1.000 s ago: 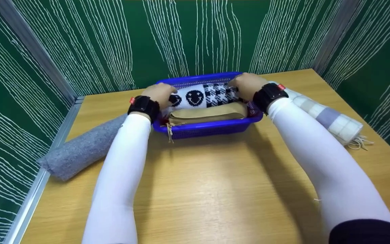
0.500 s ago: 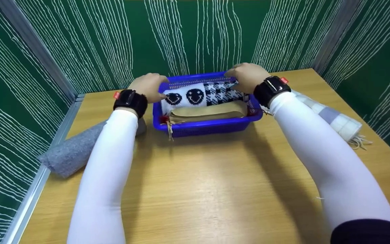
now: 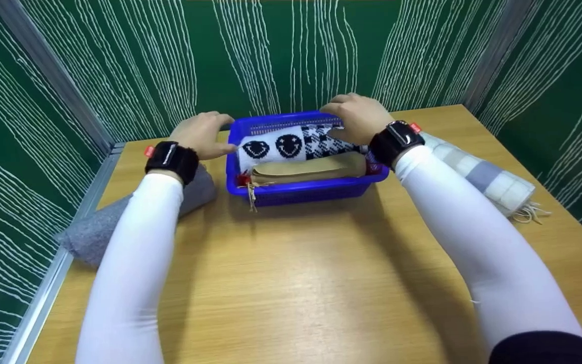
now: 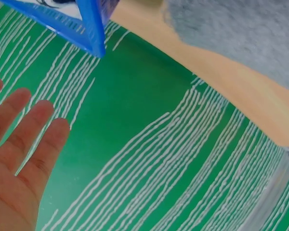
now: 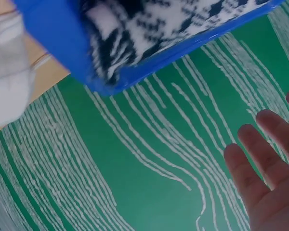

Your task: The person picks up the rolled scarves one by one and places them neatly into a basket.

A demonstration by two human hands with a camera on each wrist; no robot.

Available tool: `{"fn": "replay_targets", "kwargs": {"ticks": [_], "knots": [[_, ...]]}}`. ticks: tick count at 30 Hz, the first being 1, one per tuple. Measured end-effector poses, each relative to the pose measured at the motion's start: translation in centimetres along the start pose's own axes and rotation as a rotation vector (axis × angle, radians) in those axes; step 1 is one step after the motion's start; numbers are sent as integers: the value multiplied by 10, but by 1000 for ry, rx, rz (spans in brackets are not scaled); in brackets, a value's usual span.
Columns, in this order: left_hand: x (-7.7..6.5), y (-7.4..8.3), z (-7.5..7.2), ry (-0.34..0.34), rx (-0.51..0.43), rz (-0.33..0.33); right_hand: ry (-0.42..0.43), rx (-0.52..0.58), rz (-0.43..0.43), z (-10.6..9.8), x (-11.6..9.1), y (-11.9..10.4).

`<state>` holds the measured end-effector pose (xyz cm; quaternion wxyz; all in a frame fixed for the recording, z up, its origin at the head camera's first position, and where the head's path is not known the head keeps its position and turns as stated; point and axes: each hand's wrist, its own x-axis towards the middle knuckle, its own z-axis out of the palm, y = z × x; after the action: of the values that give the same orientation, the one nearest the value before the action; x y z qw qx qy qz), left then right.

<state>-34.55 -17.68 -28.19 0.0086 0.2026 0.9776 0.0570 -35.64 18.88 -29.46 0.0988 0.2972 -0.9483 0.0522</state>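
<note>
A blue plastic basket [image 3: 311, 194] stands at the back of the table. Inside it lie a rolled black-and-white knit scarf [image 3: 271, 147] with smiley faces and a houndstooth part, and a rolled tan scarf [image 3: 311, 170] whose fringe hangs over the front rim. My left hand [image 3: 201, 135], fingers extended, is just beside the basket's left end and holds nothing. Over the right part of the basket my right hand [image 3: 360, 120] hovers, overlapping the houndstooth part in the head view. In the right wrist view that hand's fingers [image 5: 241, 168] are spread, apart from the basket.
Left of the basket, partly behind the left sleeve, lies a grey felt-like roll [image 3: 91, 235]. A rolled plaid scarf [image 3: 488, 174] with white fringe lies at the right. Green panels with white wavy lines [image 3: 316, 55] enclose the wooden table [image 3: 291, 283].
My left hand has come off the smiley scarf and moved left, out of the basket. The right hand has lifted away and shifted slightly left, its fingers loosening.
</note>
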Motion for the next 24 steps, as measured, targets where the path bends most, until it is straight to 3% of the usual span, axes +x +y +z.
{"fn": "replay_targets", "kwargs": {"ticks": [10,24], "knots": [[-25,-20,4,46,-15,-22,86,11,-44,13,2,-16],[-41,-28,12,40,-13,-59,53,14,4,20,0,-34]]}}
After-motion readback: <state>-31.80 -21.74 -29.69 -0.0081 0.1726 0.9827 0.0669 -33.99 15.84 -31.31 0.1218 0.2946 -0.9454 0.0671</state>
